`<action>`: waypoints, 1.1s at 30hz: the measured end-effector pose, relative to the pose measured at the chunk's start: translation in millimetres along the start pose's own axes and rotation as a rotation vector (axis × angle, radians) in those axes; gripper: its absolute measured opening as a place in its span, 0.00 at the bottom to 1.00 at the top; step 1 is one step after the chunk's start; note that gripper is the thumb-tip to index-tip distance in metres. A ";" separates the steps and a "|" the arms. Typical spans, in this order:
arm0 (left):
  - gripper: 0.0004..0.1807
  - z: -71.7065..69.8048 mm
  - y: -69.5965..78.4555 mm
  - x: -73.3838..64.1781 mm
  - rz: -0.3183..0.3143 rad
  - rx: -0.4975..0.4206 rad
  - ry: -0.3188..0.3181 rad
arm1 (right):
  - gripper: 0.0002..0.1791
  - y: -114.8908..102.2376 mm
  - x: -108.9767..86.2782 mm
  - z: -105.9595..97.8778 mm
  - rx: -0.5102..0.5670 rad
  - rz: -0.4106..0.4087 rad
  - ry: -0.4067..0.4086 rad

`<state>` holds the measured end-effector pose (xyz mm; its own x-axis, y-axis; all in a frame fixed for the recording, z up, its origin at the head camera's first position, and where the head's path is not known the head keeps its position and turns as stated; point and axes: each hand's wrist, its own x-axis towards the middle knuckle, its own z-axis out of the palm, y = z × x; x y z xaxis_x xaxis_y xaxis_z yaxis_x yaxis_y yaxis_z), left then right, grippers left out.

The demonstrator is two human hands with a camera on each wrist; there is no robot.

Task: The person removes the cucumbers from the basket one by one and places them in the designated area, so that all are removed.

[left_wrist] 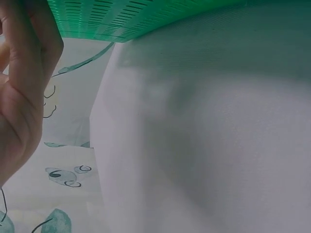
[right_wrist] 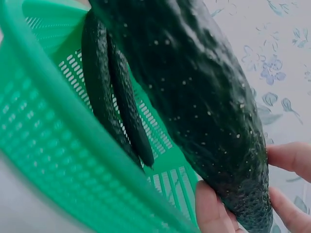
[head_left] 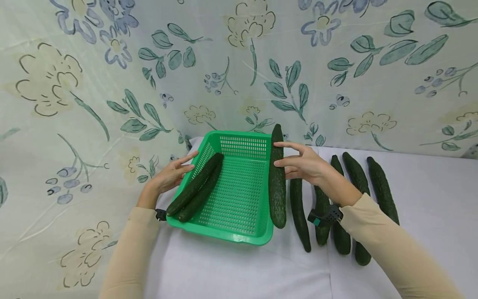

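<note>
A green slotted basket [head_left: 228, 237] stands on the white cloth. Two dark cucumbers [head_left: 197, 186] lie side by side along its left wall, also seen in the right wrist view [right_wrist: 104, 92]. My right hand [head_left: 289, 160] pinches a long cucumber [head_left: 277, 182] near its far end; it lies along the basket's right rim. In the right wrist view that cucumber [right_wrist: 204, 92] fills the frame, with my fingers [right_wrist: 290, 158] curled round its tip. My left hand [head_left: 175, 172] touches the basket's left wall from outside with straight fingers; its palm [left_wrist: 22, 92] shows beside the basket [left_wrist: 146, 19].
Several more cucumbers [head_left: 381, 189] lie in a row on the white cloth [head_left: 433, 195] right of the basket, partly under my right forearm. A floral fabric backdrop [head_left: 112, 83] rises close behind and to the left of the table.
</note>
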<state>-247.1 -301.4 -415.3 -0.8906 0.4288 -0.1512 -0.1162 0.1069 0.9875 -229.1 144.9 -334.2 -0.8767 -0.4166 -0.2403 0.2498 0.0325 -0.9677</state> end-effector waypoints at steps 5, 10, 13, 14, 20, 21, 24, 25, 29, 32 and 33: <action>0.31 1.4 0.1 -0.4 -0.015 -0.006 0.014 | 0.40 2.3 -10.1 -17.8 -0.024 0.001 0.024; 0.32 1.4 0.0 -0.5 -0.005 0.011 -0.001 | 0.40 6.0 -21.8 -38.1 -0.047 -0.007 0.046; 0.31 1.2 -0.3 0.5 0.008 0.027 -0.001 | 0.39 10.0 -27.6 -52.0 -0.066 -0.012 0.061; 0.31 1.1 -0.6 0.9 0.009 0.033 0.001 | 0.39 11.5 -29.7 -56.8 -0.074 -0.013 0.065; 0.30 0.9 -1.3 2.1 0.002 0.045 0.012 | 0.38 19.4 -43.8 -82.1 -0.026 -0.005 0.085; 0.30 0.9 -1.1 1.9 0.000 0.043 0.014 | 0.36 20.9 -46.0 -85.8 -0.012 -0.007 0.087; 0.30 1.4 -0.2 0.8 -0.009 0.038 0.025 | 0.34 25.1 -52.0 -96.9 -0.006 -0.022 0.088; 0.30 1.6 0.1 0.4 -0.012 0.038 0.027 | 0.33 26.4 -53.7 -100.2 -0.009 -0.027 0.095; 0.30 2.8 1.2 -0.9 -0.013 0.041 0.036 | 0.32 31.5 -59.7 -113.8 -0.003 -0.044 0.124; 0.30 3.1 1.8 -1.7 -0.005 0.039 0.034 | 0.31 35.2 -65.4 -124.7 0.010 -0.069 0.133; 0.30 3.1 1.9 -1.7 -0.001 0.038 0.030 | 0.31 36.7 -67.4 -128.4 0.007 -0.081 0.138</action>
<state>-244.5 -299.2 -413.3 -0.9035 0.4014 -0.1504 -0.1012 0.1412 0.9848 -213.6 290.8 -363.2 -0.9422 -0.2886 -0.1703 0.1788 -0.0029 -0.9839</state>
